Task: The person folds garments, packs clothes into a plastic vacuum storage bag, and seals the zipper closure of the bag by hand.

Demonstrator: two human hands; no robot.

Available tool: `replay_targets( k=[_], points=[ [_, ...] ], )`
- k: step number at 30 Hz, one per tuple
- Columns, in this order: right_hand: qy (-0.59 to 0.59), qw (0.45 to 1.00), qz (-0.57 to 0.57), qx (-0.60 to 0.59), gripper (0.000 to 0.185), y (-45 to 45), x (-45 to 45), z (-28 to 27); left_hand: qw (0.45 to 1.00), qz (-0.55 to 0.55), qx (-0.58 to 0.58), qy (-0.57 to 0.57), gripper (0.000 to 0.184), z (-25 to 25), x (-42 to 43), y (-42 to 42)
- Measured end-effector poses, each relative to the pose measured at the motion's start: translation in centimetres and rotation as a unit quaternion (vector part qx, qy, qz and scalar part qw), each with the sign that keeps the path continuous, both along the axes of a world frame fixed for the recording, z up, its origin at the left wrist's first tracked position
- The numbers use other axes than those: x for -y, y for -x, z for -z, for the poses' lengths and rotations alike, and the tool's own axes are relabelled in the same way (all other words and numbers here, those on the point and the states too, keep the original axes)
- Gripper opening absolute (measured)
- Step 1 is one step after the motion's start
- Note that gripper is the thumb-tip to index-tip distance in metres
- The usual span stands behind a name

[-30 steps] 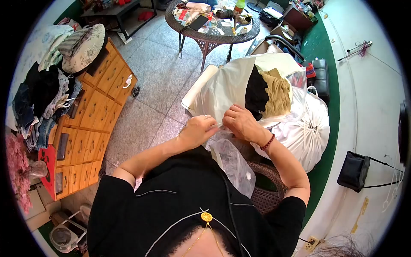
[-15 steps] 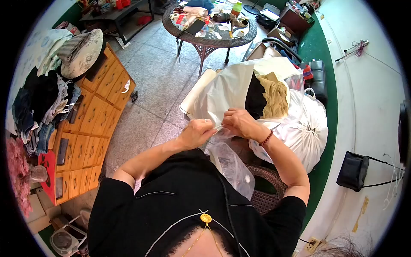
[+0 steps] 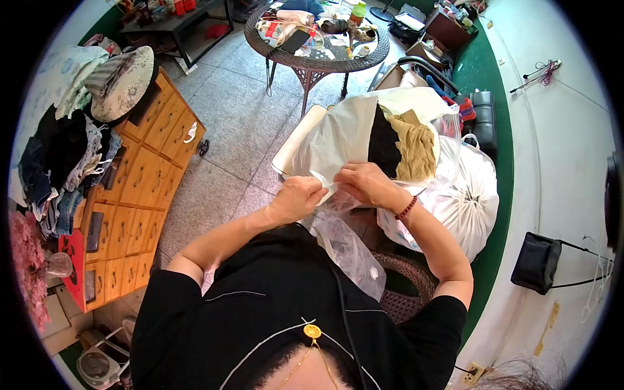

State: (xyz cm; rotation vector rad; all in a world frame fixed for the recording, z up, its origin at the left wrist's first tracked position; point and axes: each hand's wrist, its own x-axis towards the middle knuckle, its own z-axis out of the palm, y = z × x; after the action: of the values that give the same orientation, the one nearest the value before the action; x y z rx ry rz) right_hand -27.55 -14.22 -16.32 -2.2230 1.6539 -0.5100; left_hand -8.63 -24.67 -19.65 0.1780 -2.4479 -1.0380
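Both hands pinch the near rim of a large translucent white plastic bag [image 3: 331, 140]. My left hand [image 3: 298, 197] has its fingers closed on the edge, and my right hand [image 3: 369, 184], with a beaded bracelet at the wrist, grips it just to the right. Inside the bag's open mouth lie a black cloth [image 3: 383, 142] and a crumpled tan cloth [image 3: 415, 146]. A clear plastic bag [image 3: 351, 255] hangs below my hands, by my lap.
A tied white sack [image 3: 465, 201] sits right of the open bag. Beneath my right forearm is a wicker chair [image 3: 406, 286]. A cluttered round table [image 3: 318, 63] stands ahead; a wooden drawer cabinet [image 3: 140, 195] is at left.
The pinched bag rim has shifted slightly, with more white plastic showing between my hands. The black cloth's visible edge has moved a little left. Both hands keep hold of the bag.
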Motion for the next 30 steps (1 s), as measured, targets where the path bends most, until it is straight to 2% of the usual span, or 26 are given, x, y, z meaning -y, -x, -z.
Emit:
replay_targets(
  k=[2,6,9,11,14,18,20,21,23,27,29,30],
  points=[
    [0.036,0.999,0.017,-0.007,0.02,0.3,-0.6,0.7,0.999,0.001,-0.002,-0.034,0.023,-0.2,-0.1,-0.1],
    [0.032,0.999,-0.01,-0.039,0.024,0.9,-0.6,1.5,0.999,0.002,0.0,-0.037,0.025,0.0,0.0,-0.1],
    [0.006,0.998,-0.016,-0.061,0.024,0.8,-0.1,1.7,0.999,-0.002,0.037,0.006,0.029,-0.7,0.3,0.1],
    [0.016,1.0,0.003,-0.027,0.022,0.5,0.1,1.0,0.994,0.018,0.097,-0.047,0.03,-1.4,0.5,0.2],
    [0.01,1.0,0.0,0.006,0.019,0.7,0.1,-0.1,0.998,0.023,0.037,-0.043,0.03,-1.0,0.1,0.1],
    [0.0,1.0,0.009,-0.009,0.018,0.3,-0.4,0.8,0.999,0.032,0.021,-0.005,0.029,-0.5,0.0,-0.3],
    [0.011,1.0,-0.015,0.024,0.015,0.3,-0.4,0.8,0.989,-0.001,0.063,-0.135,0.027,-1.2,-0.2,-0.8],
    [0.012,0.999,-0.016,0.025,0.015,0.1,-0.3,0.7,0.989,-0.003,0.064,-0.134,0.027,-1.5,-0.1,-1.2],
    [0.02,1.0,0.0,0.012,0.013,0.0,-0.3,0.4,0.98,-0.023,0.155,-0.118,0.025,-1.8,0.1,-1.9],
    [0.027,1.0,-0.007,0.009,0.01,-0.6,-0.2,0.2,0.986,-0.016,0.122,-0.115,0.026,-2.0,-0.6,-2.6],
    [0.044,0.997,-0.041,0.058,0.009,-1.7,-0.3,-0.6,0.997,-0.01,0.048,-0.057,0.027,-2.1,-0.9,-2.6],
    [0.043,0.996,-0.043,0.058,0.009,-1.9,-0.3,-0.5,0.997,-0.012,0.048,-0.057,0.027,-1.8,-1.0,-2.6]
  ],
)
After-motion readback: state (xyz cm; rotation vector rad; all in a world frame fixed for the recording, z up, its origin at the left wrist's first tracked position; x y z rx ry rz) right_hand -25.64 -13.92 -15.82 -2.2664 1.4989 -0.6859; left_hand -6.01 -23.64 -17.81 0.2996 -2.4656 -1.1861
